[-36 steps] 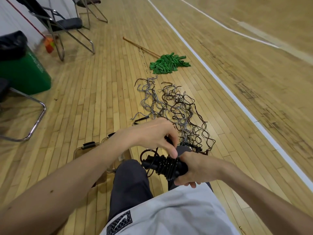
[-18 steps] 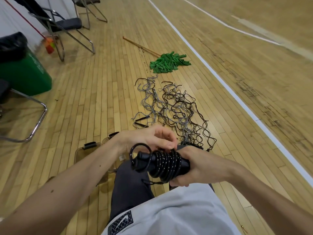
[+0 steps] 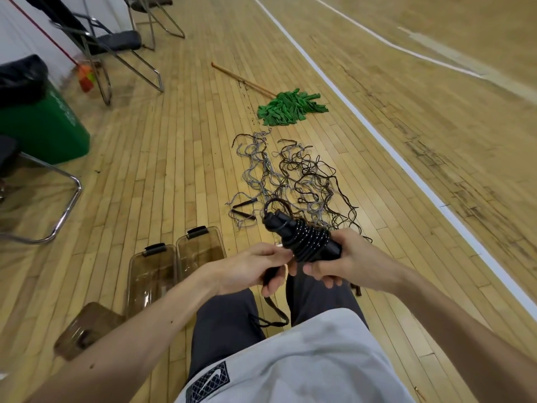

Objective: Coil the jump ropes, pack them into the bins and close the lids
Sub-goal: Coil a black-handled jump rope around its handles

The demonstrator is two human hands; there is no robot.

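Observation:
A black jump rope is wound in tight turns round its handles, tilted up to the left above my knees. My right hand grips its lower end. My left hand pinches the loose black rope end just below the coil. A tangle of grey and black jump ropes lies spread on the wooden floor ahead, with loose black handles at its near left. Two clear brown bins stand open beside my left knee. A brown lid lies flat on the floor left of them.
A green mop with a wooden handle lies beyond the ropes. A green trash bin and folding chairs stand at the left. A chrome chair leg curves near the bins. A white court line runs along the right.
The coiled rope has swung up and to the right, its handle end now pointing away from me. My left hand has dropped from the top of the coil to the loose end below it.

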